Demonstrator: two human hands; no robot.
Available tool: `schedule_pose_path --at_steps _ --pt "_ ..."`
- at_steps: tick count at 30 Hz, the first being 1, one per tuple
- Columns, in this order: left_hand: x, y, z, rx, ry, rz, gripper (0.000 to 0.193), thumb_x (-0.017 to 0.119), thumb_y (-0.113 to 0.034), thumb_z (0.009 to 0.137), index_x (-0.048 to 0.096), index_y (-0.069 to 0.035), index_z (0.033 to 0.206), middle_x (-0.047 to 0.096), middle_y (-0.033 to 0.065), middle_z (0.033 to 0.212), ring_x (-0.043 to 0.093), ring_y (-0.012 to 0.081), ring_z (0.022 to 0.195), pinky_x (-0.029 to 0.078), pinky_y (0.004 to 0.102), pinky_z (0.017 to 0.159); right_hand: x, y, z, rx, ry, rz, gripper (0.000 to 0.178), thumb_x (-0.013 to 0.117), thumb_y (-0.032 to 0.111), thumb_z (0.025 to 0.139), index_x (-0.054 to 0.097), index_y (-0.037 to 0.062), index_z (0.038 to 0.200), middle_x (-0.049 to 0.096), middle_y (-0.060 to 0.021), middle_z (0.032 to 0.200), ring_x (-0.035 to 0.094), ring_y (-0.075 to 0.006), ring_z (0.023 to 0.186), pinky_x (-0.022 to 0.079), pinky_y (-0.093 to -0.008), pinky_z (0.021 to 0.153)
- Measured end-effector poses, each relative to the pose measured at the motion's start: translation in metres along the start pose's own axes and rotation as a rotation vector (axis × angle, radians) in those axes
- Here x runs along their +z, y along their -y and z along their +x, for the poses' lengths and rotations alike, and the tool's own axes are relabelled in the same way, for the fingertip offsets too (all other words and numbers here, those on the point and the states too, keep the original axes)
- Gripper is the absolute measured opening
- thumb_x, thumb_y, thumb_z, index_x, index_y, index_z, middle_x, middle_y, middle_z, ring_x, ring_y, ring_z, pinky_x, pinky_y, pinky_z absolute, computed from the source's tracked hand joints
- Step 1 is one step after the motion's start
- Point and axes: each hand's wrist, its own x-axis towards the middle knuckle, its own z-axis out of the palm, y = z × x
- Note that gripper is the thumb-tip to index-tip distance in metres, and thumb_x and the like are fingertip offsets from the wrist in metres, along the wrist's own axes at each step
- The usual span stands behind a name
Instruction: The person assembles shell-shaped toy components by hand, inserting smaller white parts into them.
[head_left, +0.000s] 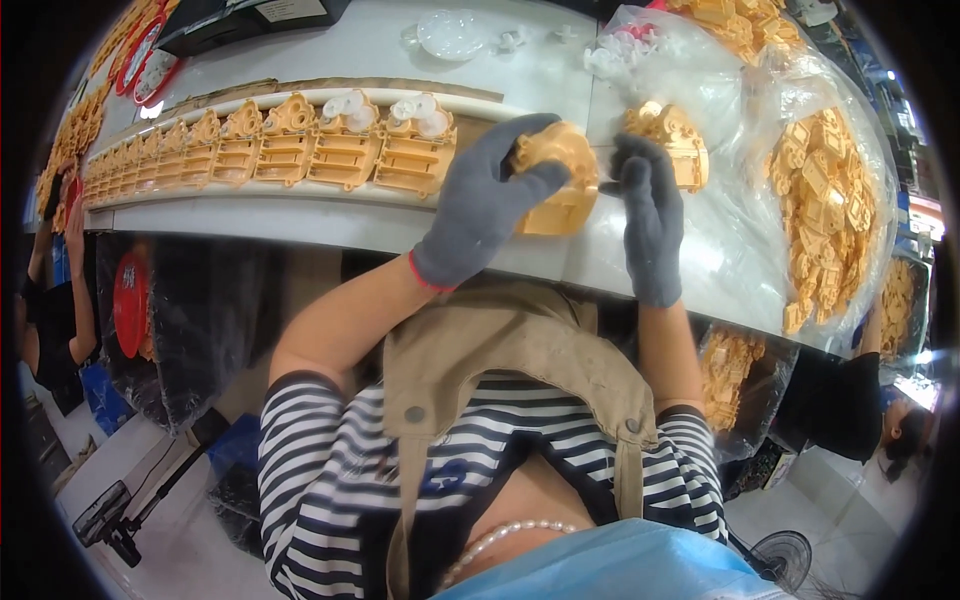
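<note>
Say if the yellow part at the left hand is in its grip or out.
In its grip: the left hand has its gloved thumb across the yellow part. Whether that also rests on the table, I cannot tell.

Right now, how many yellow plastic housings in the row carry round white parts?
2: the rightmost housing and its left neighbour. The far-left housings are too small to check, so some may be missed.

Grey-gloved left hand [488, 198] is covering one side of the curvy yellow-orange plastic housing [560, 185], so no clue what's under there. Grey-gloved right hand [653, 222] has kinda smeary fingertips, can't tell if they're touching it. Black rectangular box [250, 27] gets chopped by the top edge, light-blue face mask [620, 568] by the bottom.
</note>
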Motion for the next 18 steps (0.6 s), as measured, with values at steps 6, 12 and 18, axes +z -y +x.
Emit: schedule_pose_path --at_steps 6,12,18 --pt "0.014 0.005 -0.008 0.099 0.03 0.275 0.041 0.072 -0.009 0.087 0.056 0.0 0.124 0.064 0.009 0.107 0.06 0.0116 0.096 0.051 0.0272 0.085 0.003 0.003 0.001 -0.246 -0.079 0.165 0.039 0.041 0.034 0.104 0.061 -0.0004 0.105 0.06 -0.0081 0.092 0.057 -0.0148 0.081 0.047 -0.027 0.073" --pt "0.03 0.01 -0.024 0.336 0.069 0.405 0.042 0.074 -0.005 0.084 0.056 -0.001 0.121 0.066 0.009 0.105 0.063 0.0138 0.094 0.053 0.0291 0.081 0.017 0.032 -0.011 -0.294 -0.103 0.072 0.032 0.049 0.024 0.1 0.055 -0.0019 0.083 0.051 -0.0083 0.071 0.05 -0.0154 0.069 0.043 -0.029 0.066" --pt "0.019 0.015 -0.019 0.315 0.021 0.405 0.044 0.072 -0.005 0.086 0.053 0.001 0.125 0.064 0.0098 0.108 0.062 0.0145 0.097 0.052 0.0287 0.085 0.03 0.026 0.007 -0.245 -0.057 0.057 0.052 0.043 0.044 0.102 0.058 -0.0017 0.083 0.053 -0.0086 0.071 0.05 -0.0188 0.065 0.044 -0.0295 0.065"
